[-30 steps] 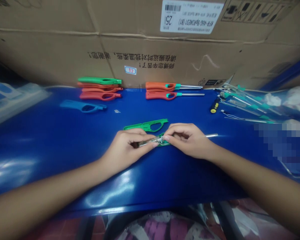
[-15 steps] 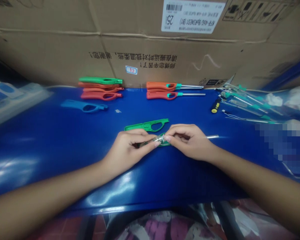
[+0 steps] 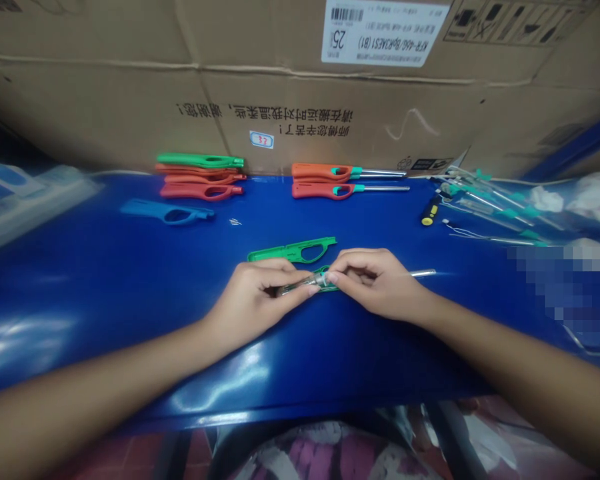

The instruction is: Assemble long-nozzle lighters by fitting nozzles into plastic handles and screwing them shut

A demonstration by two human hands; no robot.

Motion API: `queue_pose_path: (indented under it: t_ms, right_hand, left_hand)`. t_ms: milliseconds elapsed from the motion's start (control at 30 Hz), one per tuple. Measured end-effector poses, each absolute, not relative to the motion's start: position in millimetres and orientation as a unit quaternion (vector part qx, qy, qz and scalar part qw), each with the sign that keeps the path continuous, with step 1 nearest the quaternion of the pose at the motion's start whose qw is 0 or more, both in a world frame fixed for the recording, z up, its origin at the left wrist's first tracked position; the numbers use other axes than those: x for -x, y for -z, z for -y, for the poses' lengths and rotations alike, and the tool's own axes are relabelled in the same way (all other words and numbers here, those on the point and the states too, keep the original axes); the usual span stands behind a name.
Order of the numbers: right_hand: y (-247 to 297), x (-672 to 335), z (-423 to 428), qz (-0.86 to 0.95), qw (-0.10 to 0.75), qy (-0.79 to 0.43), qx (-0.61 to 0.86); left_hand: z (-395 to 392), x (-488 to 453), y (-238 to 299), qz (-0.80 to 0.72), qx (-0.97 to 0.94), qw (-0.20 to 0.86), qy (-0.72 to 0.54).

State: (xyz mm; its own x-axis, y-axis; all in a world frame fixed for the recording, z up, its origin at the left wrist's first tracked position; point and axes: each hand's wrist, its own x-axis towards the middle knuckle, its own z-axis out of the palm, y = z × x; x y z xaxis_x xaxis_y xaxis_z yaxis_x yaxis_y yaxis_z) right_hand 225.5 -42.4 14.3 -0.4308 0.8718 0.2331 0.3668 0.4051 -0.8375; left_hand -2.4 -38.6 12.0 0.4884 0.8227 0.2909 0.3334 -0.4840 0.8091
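Observation:
Both hands meet at the middle of the blue table (image 3: 105,280). My left hand (image 3: 253,297) and my right hand (image 3: 375,280) are closed on a half-built lighter (image 3: 320,280): a green shell half with a clear inner tube, its metal nozzle sticking out to the right past my right hand. My fingertips pinch the clear part from both sides. Just behind my hands lies the other green shell half (image 3: 293,251), flat on the table and untouched.
A big cardboard box (image 3: 300,87) walls off the back. In front of it lie stacked green and red shell halves (image 3: 200,177), a blue shell half (image 3: 167,213), two finished orange lighters (image 3: 340,181), a small yellow-black screwdriver (image 3: 429,213) and several metal inner parts (image 3: 490,207).

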Motion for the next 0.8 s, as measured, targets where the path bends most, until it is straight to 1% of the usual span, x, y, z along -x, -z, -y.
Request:
queue_pose_path:
  t_ms: [167,333,433,567,800]
  right_hand:
    - [-18.5,-228.3,41.9,0.782,0.335,-0.339,0.402]
    - [-25.7,-234.7,41.6,0.789,0.346,-0.309,0.402]
    - [-27.4,-237.8,41.4,0.807,0.346,-0.281,0.388]
    - [-25.5,-239.2,42.0,0.845,0.315,-0.245,0.356]
    - [-24.0,-241.1,40.2,0.891,0.265,-0.147,0.337]
  left_hand:
    - [30.8,14.3,-22.9,-0.355,-0.819,0.346,-0.289]
    - [26.1,23.8,-31.3,-0.359,-0.856,0.299,-0.223]
    - [25.4,23.9,-30.4,-0.355,-0.868,0.272,-0.216]
    - [24.4,22.8,-26.8,-0.344,-0.879,0.248,-0.217]
    - [26.8,23.4,-33.5,-0.354,-0.876,0.25,-0.212]
